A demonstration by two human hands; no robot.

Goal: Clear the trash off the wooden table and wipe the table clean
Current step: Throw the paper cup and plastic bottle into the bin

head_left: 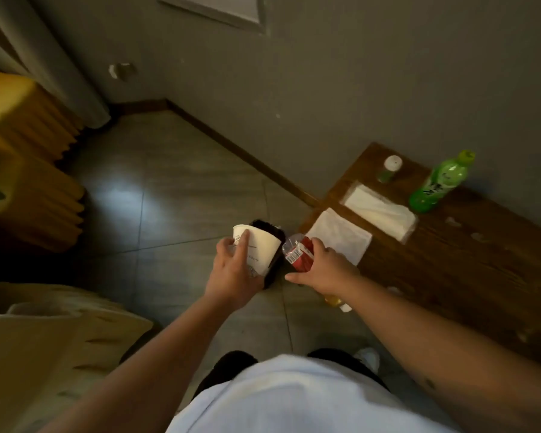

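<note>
My left hand (235,276) holds a white paper cup (258,248) tipped on its side over a dark trash bin (274,232) on the floor. Beside it, my right hand (325,270) grips a clear plastic bottle with a red label (299,253), just off the left end of the wooden table (481,270). On the table lie two white paper napkins (341,235) (381,212), a green bottle (441,182) and a small white-capped jar (389,168). Pale crumbs or smears dot the tabletop.
A yellowish bottle (336,301) shows under my right wrist at the table's edge. A grey wall runs behind the table. A pale cushioned seat (53,339) is at lower left, yellow curtains at far left, grey floor tiles between.
</note>
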